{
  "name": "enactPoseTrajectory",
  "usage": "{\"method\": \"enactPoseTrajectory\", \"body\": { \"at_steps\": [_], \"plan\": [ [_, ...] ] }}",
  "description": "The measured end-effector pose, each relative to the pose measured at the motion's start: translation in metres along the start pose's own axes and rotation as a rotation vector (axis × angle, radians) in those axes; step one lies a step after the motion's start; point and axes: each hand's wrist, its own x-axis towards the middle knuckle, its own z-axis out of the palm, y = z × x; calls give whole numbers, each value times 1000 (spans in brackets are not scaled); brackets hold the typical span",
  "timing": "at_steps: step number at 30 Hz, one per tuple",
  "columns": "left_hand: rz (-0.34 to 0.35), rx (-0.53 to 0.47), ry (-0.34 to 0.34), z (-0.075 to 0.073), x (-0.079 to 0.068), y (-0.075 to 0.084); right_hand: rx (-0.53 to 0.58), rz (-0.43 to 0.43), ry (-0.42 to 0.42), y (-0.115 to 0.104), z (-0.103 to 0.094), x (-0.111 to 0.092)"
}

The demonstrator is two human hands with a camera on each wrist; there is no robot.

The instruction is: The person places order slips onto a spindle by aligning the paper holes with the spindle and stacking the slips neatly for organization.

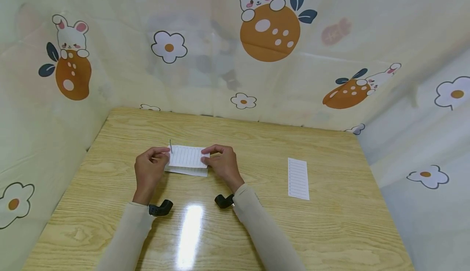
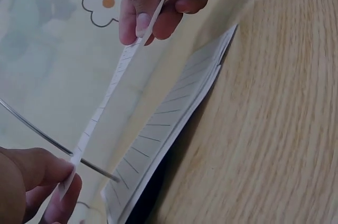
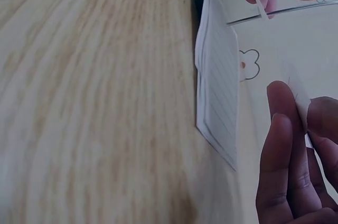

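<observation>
A white lined paper slip [image 1: 186, 156] is stretched between both hands, above a small stack of lined slips [image 2: 163, 113]. My left hand [image 1: 149, 169] pinches its left end between thumb and fingers. The right hand [image 1: 223, 163] pinches the opposite end the same way. A thin, curved metal spike [image 2: 34, 128] rises from the stack's left end. It shows on both sides of the held slip, close to the left fingertips, and appears to pass through the slip. Something dark [image 3: 198, 0] lies under the stack, mostly hidden.
Another lined slip [image 1: 298, 178] lies flat on the wood-grain table [image 1: 341, 222], to the right of the hands. Patterned curtains [image 1: 205, 79] enclose the table at the back and sides. Each wrist wears a black camera mount [image 1: 160, 208].
</observation>
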Motion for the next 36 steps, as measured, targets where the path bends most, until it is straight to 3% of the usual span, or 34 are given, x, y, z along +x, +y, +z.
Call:
{"method": "enactPoseTrajectory", "body": {
  "at_steps": [9, 20, 30, 36],
  "plan": [
    [-56, 121, -30, 2, 1, -8, -61, 4, 6, 7, 4, 1],
    [-56, 175, -17, 4, 0, -8, -83, 0, 15, 12, 7, 3],
    [-18, 233, -5, 7, 3, -12, -297, -65, 72, 13, 12, 2],
    [-8, 228, 5, 7, 2, -12, -352, -98, 92, 13, 14, 0]
  ]
}}
